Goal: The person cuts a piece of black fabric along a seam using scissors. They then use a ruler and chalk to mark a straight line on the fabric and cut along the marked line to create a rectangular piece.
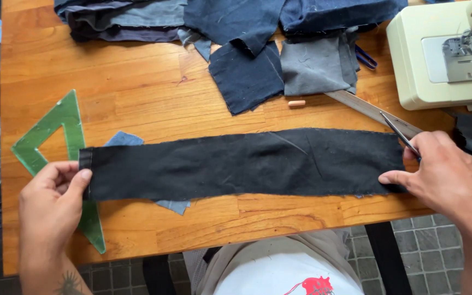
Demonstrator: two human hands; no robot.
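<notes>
I see the black cloth strip (247,164) lying flat across the wooden surface (137,93), near its front edge. My left hand (50,205) has its grip pinched closed on the strip's left end. My right hand (446,175) presses the right end, its grip closed around scissors (399,133). A green triangle ruler (55,136) lies under the left end. Denim pieces (247,76) lie behind, a cream sewing machine (438,54) at right.
</notes>
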